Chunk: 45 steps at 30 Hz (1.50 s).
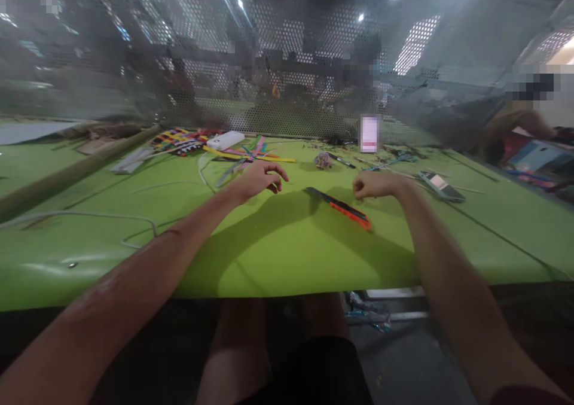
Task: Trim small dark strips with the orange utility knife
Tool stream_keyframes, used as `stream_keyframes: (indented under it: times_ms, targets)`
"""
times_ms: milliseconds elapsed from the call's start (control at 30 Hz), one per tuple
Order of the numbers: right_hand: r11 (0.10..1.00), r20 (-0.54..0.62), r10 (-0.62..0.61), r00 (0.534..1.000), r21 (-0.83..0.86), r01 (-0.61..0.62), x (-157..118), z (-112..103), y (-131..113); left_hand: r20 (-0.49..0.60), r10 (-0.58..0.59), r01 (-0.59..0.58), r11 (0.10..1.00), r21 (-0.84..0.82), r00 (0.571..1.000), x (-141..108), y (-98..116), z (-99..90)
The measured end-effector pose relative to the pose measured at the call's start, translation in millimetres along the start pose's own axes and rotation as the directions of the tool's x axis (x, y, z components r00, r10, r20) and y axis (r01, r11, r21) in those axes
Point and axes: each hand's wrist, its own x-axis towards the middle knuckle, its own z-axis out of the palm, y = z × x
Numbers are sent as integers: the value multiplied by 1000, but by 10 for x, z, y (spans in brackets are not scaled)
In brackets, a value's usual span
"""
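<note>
My left hand [264, 179] is over the green tabletop [269, 261], its fingers apart and slightly bent, with nothing in them. Just behind it are coloured strips [255, 152]. My right hand [368, 185] has its fingers curled together; whatever they hold, if anything, is hidden. An orange and black box cutter [343, 207] lies between the hands, nearer the right one, its blade end pointing back and left. Neither hand touches it. Behind the gap between the hands sits a small bundle [322, 160] beside a pen [341, 160].
A white power strip [225, 140] and a colourful woven piece [179, 142] are at the back left, with white cables nearby. A phone-like device [442, 186] lies at right. A lit screen [369, 134] stands at the back. Another person's arm [515, 121] shows far right.
</note>
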Motion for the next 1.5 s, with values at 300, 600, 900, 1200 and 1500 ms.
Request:
stream_keyframes:
  times_ms: [300, 600, 900, 1200, 1500]
  targets:
    - [865, -269, -198, 943, 405, 297, -65, -62, -19, 118, 94, -104, 991, 86, 989, -26, -7, 87]
    - [941, 4, -2, 1000, 338, 1, -133, -99, 67, 197, 93, -135, 968, 213, 976, 25, -87, 81]
    - [662, -561, -134, 817, 563, 495, -7, 123, -447, 237, 182, -230, 954, 192, 954, -32, 17, 235]
    - [586, -436, -410, 801, 547, 598, 251, 121, -1365, 160, 239, -244, 970, 15, 958, -2, -33, 271]
    - [434, -633, -252, 732, 603, 670, 260, 193, -1135, 76, 129, -128, 992, -14, 989, 49, -16, 212]
